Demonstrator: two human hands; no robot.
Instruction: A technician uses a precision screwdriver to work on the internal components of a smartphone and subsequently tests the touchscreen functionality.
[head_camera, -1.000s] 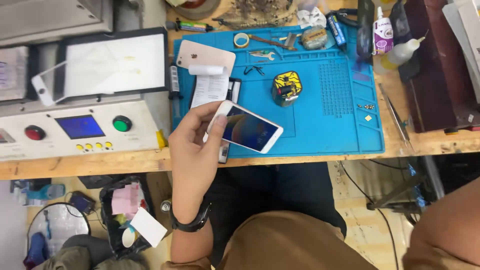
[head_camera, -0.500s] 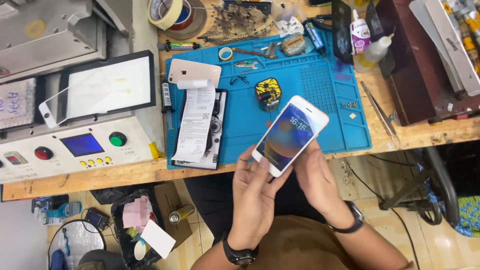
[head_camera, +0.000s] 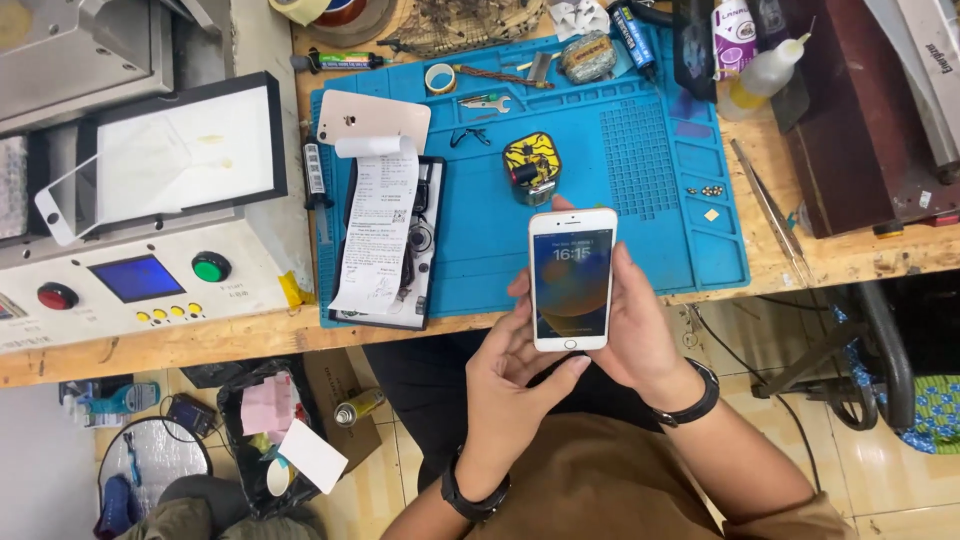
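Note:
A white smartphone (head_camera: 571, 277) with its lit screen facing up is held upright in both hands over the front edge of the blue work mat (head_camera: 660, 210). My left hand (head_camera: 513, 385) cups its lower left side, thumb lying just below the phone's bottom edge. My right hand (head_camera: 640, 335) grips its right edge from behind. A rose-gold phone back (head_camera: 373, 118) lies at the mat's upper left, with a long paper receipt (head_camera: 377, 240) draped over an opened phone body beneath it. A small yellow-and-black device (head_camera: 530, 166) stands just beyond the held phone.
A white machine (head_camera: 130, 290) with a blue display and red and green buttons stands left, a glass panel frame (head_camera: 185, 150) on top. Tape rolls, tweezers (head_camera: 765, 205), bottles (head_camera: 755, 75) and tiny screws (head_camera: 700, 189) line the mat's back and right. A bin (head_camera: 265, 430) sits on the floor.
The phone went from my left hand alone, lying tilted, to both hands holding it upright. The view shifted so the bench sits higher and more to the left.

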